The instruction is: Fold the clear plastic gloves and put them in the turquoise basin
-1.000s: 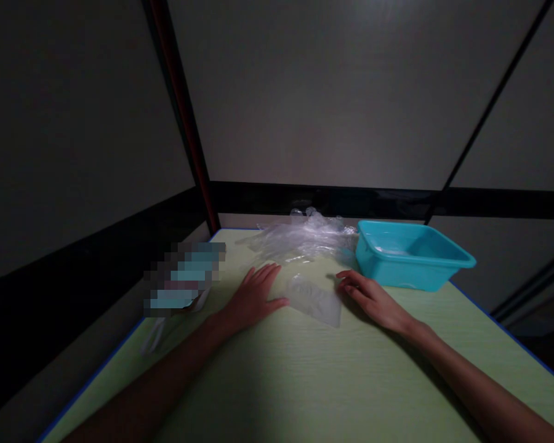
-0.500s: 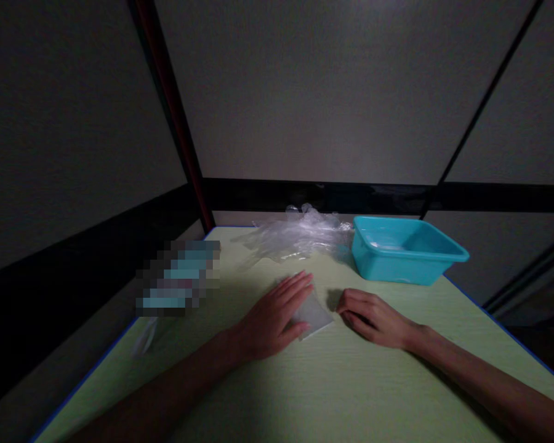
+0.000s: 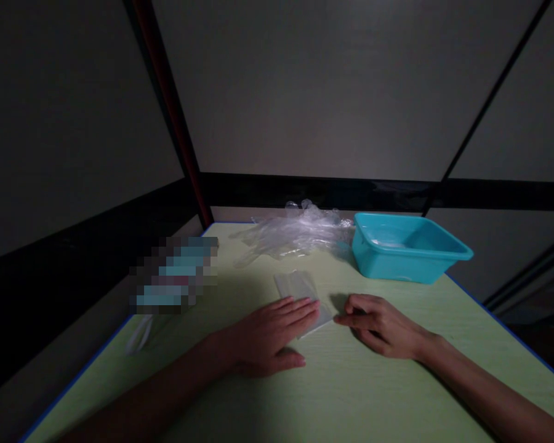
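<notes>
My left hand (image 3: 277, 335) lies flat, fingers stretched out, over the lower part of a folded translucent plastic sheet (image 3: 296, 284), a small squarish piece whose kind I cannot make out for sure. The sheet's upper part and right corner show past the fingertips. At that right corner is the tip of my right hand (image 3: 383, 326), its index finger stretched out and the other fingers bent. Nothing is visibly held in it. Behind the sheet, a loose heap of clear plastic disposable gloves (image 3: 300, 234) spreads on the table.
A turquoise plastic basin (image 3: 397, 267) stands at the back right, beside the glove heap. At the left edge of the pale green table (image 3: 351, 394) lies a blurred-out bluish item (image 3: 180, 271) with a whitish strip below it. Dark-banded walls rise behind and at the left.
My left hand has slid down toward me over the sheet, uncovering its upper part. My right index finger has straightened toward the sheet's corner, and that hand sits slightly nearer.
</notes>
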A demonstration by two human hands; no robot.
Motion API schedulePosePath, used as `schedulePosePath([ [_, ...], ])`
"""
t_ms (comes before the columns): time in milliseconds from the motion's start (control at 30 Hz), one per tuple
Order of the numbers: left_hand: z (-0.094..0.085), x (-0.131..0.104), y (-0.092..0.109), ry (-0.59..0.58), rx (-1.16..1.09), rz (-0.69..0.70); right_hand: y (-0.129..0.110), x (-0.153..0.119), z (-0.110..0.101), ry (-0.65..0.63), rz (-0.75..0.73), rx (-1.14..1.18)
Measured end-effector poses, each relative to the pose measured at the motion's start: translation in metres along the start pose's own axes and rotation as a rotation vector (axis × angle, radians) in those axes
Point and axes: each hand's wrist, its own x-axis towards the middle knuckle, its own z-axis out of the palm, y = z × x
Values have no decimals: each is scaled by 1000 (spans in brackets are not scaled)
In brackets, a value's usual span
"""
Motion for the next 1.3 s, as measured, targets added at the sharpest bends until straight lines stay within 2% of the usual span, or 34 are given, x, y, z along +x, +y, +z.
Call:
schedulePosePath([
  [933, 5, 7, 2, 20, 17, -26, -1, -2, -1, 22, 27, 12],
  [1300, 7, 6, 0, 30, -21, -10, -4, 2, -2, -26, 24, 15],
])
